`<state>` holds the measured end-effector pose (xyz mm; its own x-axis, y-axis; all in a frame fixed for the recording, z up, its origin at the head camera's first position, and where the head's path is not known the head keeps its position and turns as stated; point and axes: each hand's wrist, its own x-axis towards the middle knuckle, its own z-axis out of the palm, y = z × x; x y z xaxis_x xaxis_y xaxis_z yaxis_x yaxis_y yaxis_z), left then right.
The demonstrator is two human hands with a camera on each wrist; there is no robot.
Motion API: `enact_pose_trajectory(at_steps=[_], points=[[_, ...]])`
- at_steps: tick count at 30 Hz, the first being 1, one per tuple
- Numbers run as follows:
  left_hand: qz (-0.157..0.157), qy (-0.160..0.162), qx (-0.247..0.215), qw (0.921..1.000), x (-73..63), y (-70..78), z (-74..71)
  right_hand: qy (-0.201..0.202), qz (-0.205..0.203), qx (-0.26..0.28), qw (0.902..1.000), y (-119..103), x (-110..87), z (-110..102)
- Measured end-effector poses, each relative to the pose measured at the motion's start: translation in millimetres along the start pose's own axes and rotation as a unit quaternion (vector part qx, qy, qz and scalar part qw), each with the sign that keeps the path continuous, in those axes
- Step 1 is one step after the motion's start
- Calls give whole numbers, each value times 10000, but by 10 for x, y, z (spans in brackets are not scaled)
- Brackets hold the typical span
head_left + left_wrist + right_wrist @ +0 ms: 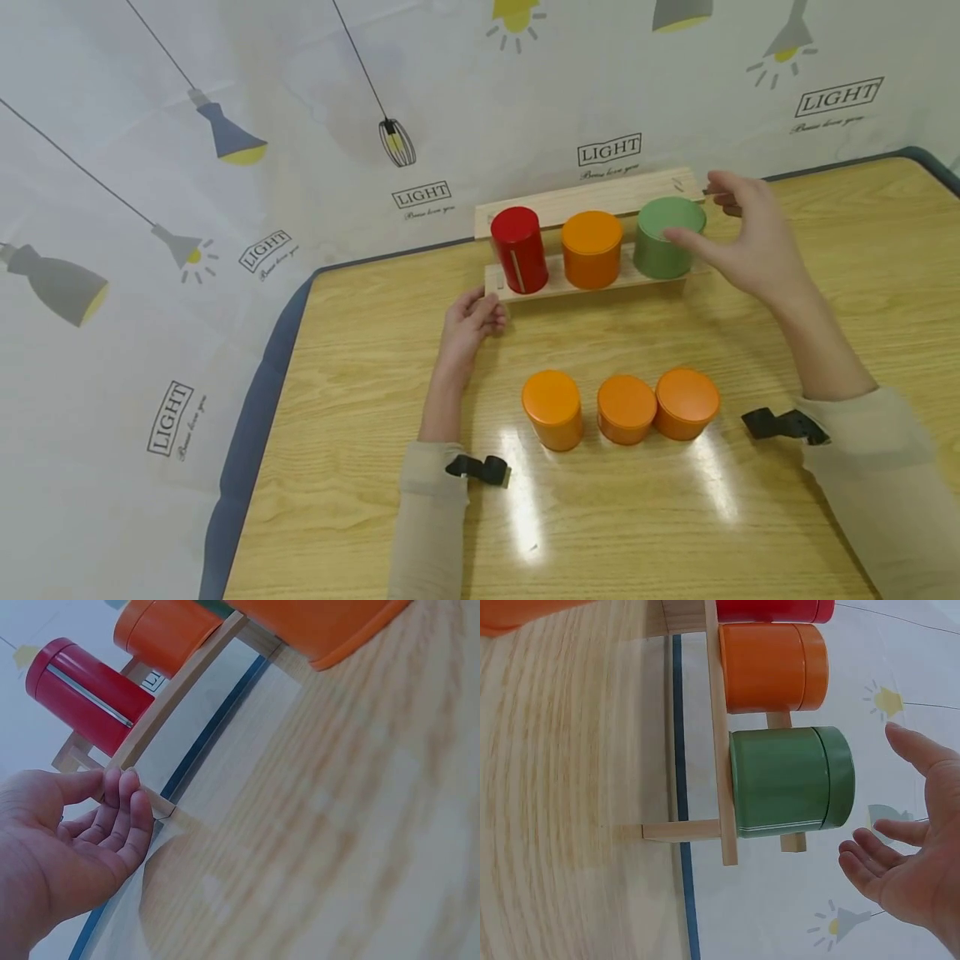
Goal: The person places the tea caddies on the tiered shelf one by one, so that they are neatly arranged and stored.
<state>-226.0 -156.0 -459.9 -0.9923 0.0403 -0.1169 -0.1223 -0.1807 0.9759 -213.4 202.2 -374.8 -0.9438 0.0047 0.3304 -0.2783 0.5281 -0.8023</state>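
Observation:
A low wooden rack (592, 200) stands at the back of the table, bearing a red canister (528, 262), an orange canister (592, 258) and a green canister (658, 254) in a row. My left hand (465, 329) pinches the front left end of the rack between thumb and fingers, just below the red canister. At the other end, my right hand (757, 237) is spread around the green canister's lid. In the right wrist view a gap shows between those fingers and the green canister (784, 784), and nothing is held.
Three orange canisters stand on the wooden table (360, 400) in front of the rack: one on the left (552, 408), then a middle canister (626, 408) close beside a right canister (686, 404). A lamp-patterned cloth (300, 150) hangs behind the table's dark edge.

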Motion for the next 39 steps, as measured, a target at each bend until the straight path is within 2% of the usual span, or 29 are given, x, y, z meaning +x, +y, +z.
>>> enact_pose_trajectory(at_steps=[6, 18, 25, 32, 39], points=[[1, -9, -9, 10000, -3, -3, 2, 96, -230, -145, 9996, -76, -36, -23], [14, -36, -9, 10000, 13, -16, -3, 190, -1321, -116, 9910, -343, -141, 100], [18, -24, -6, 10000, 10, -8, -6, -291, -1452, 31, 9890, -504, -222, 160], [5, -26, -10, 10000, 13, 13, 2, -731, -1808, 304, 9803, -629, -306, 311], [3, -30, -49, 10000, 21, -6, -1, -1340, -1876, 237, 9728, -714, -416, 461]])
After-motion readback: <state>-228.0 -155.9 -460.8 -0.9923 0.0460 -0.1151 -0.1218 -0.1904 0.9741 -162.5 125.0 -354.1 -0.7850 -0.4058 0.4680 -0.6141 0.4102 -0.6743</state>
